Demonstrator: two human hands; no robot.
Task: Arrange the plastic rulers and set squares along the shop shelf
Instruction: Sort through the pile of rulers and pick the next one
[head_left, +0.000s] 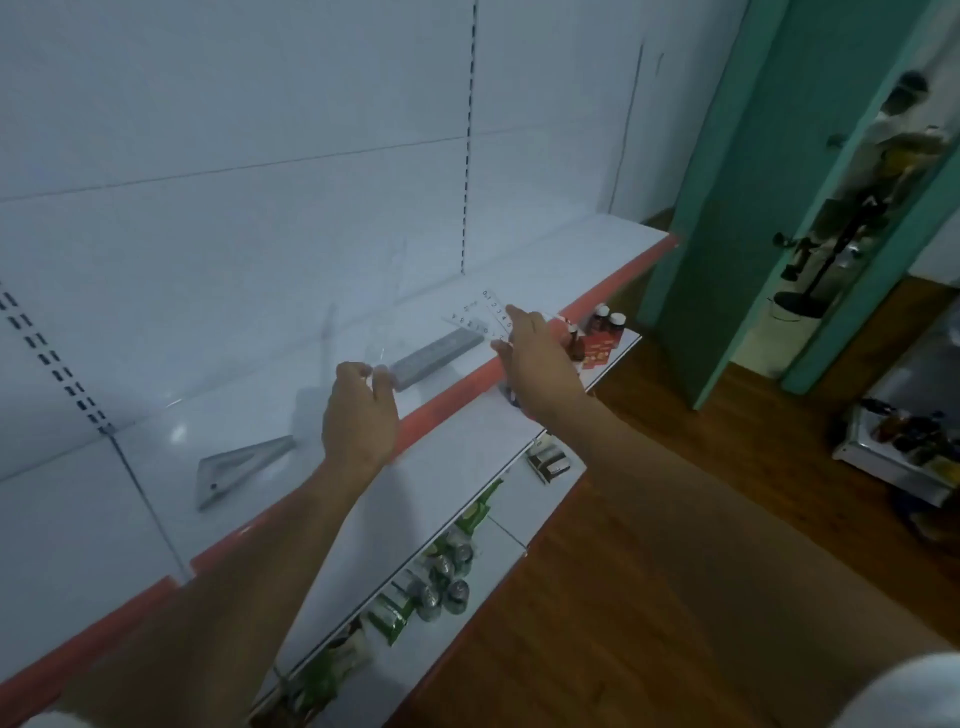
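A white shop shelf with a red front strip holds the stock. A grey stack of set squares lies at its left. A grey stack of rulers lies at the middle. Clear rulers with printed numbers lie to the right of that stack. My left hand pinches a faint clear set square between thumb and fingers, just left of the ruler stack. My right hand reaches over the red strip, its straight fingers touching the clear rulers.
A lower shelf juts out beneath, with small bottles and red boxes at its right end. Cans and green packets fill the shelves below. A green pillar stands at the right on the wooden floor.
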